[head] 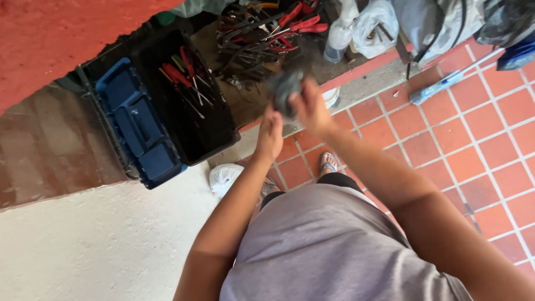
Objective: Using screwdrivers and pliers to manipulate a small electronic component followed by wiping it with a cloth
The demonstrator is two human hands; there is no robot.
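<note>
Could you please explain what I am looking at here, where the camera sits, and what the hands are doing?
The single picture comes from a camera worn on a person's head, looking down past their grey shirt at their bare arms. The right hand grips a dark grey, blurred object, perhaps a cloth; the left hand is beside it, just below. On the ledge lies an open black toolbox with a blue lid and red-handled screwdrivers. Beyond it is a pile of pliers and a spray bottle. The floor is red tile.
</note>
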